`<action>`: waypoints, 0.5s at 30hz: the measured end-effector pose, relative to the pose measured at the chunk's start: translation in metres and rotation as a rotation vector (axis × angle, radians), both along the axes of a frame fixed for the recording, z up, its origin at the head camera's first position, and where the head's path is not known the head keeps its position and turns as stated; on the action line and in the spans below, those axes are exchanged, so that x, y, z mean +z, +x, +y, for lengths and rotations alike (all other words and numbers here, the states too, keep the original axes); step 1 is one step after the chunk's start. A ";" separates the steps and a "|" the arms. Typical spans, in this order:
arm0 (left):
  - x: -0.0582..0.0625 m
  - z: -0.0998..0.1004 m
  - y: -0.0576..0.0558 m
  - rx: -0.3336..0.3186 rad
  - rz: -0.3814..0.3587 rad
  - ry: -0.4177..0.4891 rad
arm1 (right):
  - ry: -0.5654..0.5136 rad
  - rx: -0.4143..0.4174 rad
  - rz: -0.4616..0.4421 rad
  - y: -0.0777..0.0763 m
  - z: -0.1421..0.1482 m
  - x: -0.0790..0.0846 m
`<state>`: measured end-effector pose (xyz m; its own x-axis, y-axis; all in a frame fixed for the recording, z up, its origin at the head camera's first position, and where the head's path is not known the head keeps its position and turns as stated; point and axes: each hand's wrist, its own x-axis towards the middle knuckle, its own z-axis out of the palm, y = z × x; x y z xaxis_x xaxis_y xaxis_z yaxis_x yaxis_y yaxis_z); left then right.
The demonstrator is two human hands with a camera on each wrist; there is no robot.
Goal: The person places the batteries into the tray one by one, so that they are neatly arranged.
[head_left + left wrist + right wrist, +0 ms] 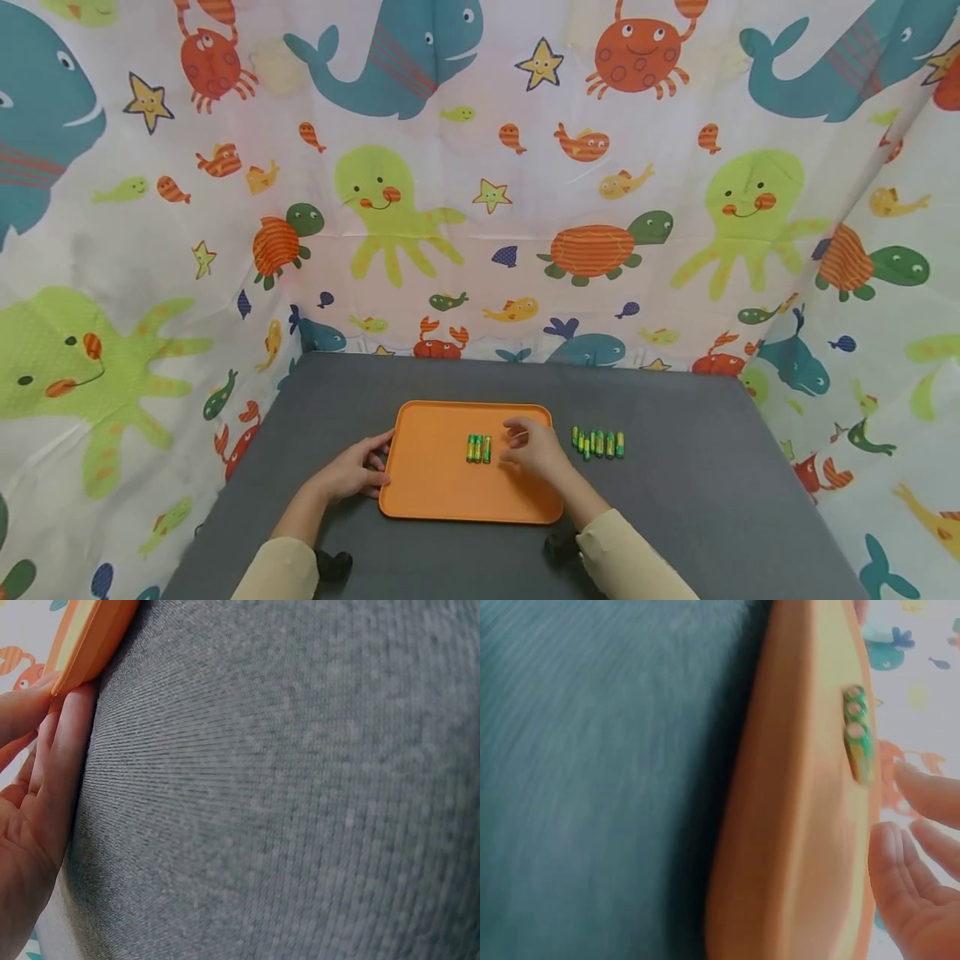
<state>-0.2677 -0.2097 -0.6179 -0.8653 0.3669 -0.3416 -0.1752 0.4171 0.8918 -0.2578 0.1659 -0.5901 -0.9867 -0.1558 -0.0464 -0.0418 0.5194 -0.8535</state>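
An orange tray (423,467) lies on the grey table, its left rim gripped between the thumb and fingers of my left hand (348,472). The left wrist view shows the thumb on the rim (69,652) and the other fingers at its outer side. Three green-and-yellow batteries (478,449) stand in a row, side by side, near the tray's middle. Just right of them, my right hand (538,450) hovers over the tray with thumb and fingers apart and nothing between them. In the right wrist view, the fingertips are a short way from the batteries (858,735).
Several more green-and-yellow batteries (599,443) lie in an uneven row on the table, right of the tray. The grey table (705,483) reaches back to a curtain (480,317) printed with sea animals, which hangs behind and along both sides.
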 end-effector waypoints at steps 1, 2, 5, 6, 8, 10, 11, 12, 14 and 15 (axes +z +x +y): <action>-0.001 0.000 0.000 -0.002 -0.003 0.001 | 0.002 -0.013 0.014 0.001 0.005 0.001; -0.002 -0.001 0.000 -0.004 -0.006 0.001 | 0.003 -0.031 0.027 0.002 0.010 0.002; -0.002 -0.001 0.000 -0.003 -0.013 0.008 | 0.001 -0.092 0.047 0.004 0.029 0.005; -0.002 -0.001 0.000 -0.003 -0.012 0.009 | 0.001 -0.110 0.057 0.004 0.037 0.005; -0.001 0.000 0.000 0.001 -0.014 0.008 | 0.002 -0.142 0.078 0.004 0.053 0.007; 0.000 0.000 -0.001 0.006 -0.011 0.001 | 0.020 -0.165 0.100 0.003 0.071 0.008; 0.000 0.000 -0.001 0.006 -0.009 -0.005 | 0.022 -0.177 0.104 0.003 0.080 0.009; 0.000 0.000 -0.001 0.008 -0.006 -0.011 | 0.030 -0.186 0.112 0.002 0.089 0.009; -0.001 0.000 -0.001 0.010 -0.001 -0.016 | 0.044 -0.205 0.106 0.003 0.106 0.010; -0.001 0.001 0.000 0.010 0.001 -0.019 | 0.053 -0.215 0.099 0.004 0.113 0.010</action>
<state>-0.2681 -0.2090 -0.6186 -0.8694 0.3517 -0.3472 -0.1783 0.4319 0.8841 -0.2543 0.2790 -0.5802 -0.9971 0.0582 0.0494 -0.0076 0.5693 -0.8221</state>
